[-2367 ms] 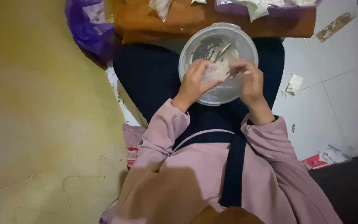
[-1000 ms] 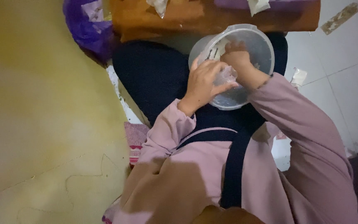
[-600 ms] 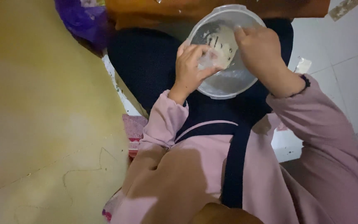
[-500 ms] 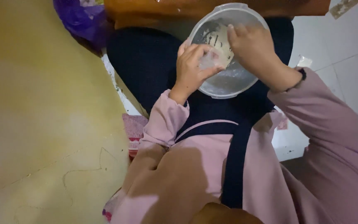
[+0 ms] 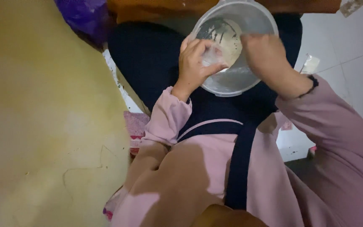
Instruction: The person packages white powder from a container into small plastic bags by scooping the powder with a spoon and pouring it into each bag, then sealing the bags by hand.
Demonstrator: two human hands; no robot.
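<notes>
Floor: white tiles [image 5: 353, 46] right of my lap, yellow wall [image 5: 43, 126] left.
Left hand [image 5: 196, 59]: fingers pinch a pale lump [image 5: 213, 59] at the bowl's near rim.
Right hand [image 5: 265, 54]: I can't tell its grip.
Clear bowl [image 5: 232, 82]: on my lap, whitish paste [image 5: 227, 40] inside.

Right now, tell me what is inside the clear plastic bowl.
The clear plastic bowl holds a pale whitish sheet with dark streaks. The left hand and right hand cover the rest.
</notes>
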